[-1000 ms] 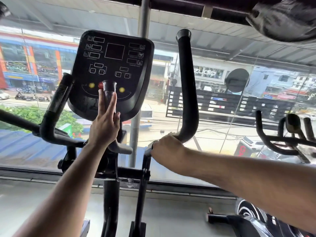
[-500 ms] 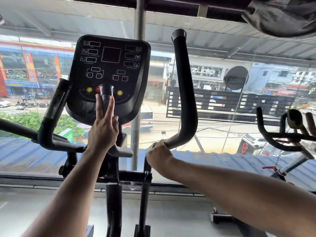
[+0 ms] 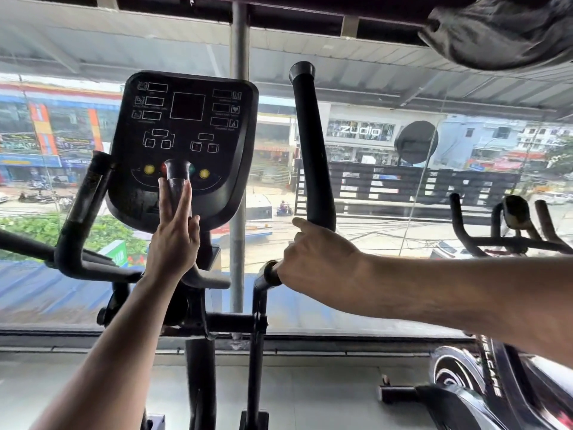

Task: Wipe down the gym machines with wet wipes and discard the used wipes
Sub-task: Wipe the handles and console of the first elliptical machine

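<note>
At the base of the right swing handle (image 3: 311, 144), my right hand (image 3: 316, 262) is curling round the bar where it bends toward its pivot; this grip is grasping the bar, presumably to steady the machine while the other hand is working. Whether a wet wipe is tucked inside that fist, I cannot tell: no wipe is showing anywhere in view.

Further left, my left hand (image 3: 175, 240) is lying released, fingers straight and pointing up, pressing flat against the short central post (image 3: 177, 178) that is rising in front of the console (image 3: 183, 144). Flat fingers suit rubbing a narrow upright surface, so I am judging this to be the wiping stroke, though any wipe beneath the palm is hidden.

Outward from both hands, the console is facing me with its round coloured buttons flanking the post, the left handlebar (image 3: 77, 231) is curving away untouched, and a second machine (image 3: 508, 234) is standing well apart to the right, before the window (image 3: 403, 187) overlooking the street.
</note>
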A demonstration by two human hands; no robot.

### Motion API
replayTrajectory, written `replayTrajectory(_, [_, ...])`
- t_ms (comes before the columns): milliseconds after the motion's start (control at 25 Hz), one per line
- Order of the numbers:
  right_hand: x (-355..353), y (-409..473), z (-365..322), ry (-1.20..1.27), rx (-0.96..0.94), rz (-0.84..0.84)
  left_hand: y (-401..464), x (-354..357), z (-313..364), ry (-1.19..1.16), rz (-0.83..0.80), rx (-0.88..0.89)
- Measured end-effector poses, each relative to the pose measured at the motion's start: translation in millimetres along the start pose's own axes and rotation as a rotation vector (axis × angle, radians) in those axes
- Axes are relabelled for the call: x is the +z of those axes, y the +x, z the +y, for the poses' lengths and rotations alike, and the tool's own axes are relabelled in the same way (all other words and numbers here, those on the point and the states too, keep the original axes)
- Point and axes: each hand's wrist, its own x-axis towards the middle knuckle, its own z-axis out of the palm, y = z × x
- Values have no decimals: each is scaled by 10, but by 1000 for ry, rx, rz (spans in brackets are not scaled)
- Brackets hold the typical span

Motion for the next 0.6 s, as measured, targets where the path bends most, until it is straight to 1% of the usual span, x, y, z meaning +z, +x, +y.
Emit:
replayTrajectory(160, [101,-190,119,-42,-39,218,-10,2,15,-5,-11,-42])
replayTrajectory(240, [283,-258,94,-29,27,365,7,11,19,-8,-14,-39])
replayTrajectory(320, [495,-355,125,58,107,528,25,18,-13,-13,-27,-46])
replayTrajectory(400, [652,-404,190,100,130,665,11,57,-25,40,-1,-51])
replayTrajectory(480, [724,-397,300,121,95,755,-72,124,137,122,33,-46])
replayTrajectory(520, [717,-381,369,157,73,786,-135,156,309,109,33,-30])
replayTrajectory(600, [700,-347,519,230,59,828,-307,239,744,-17,-9,17])
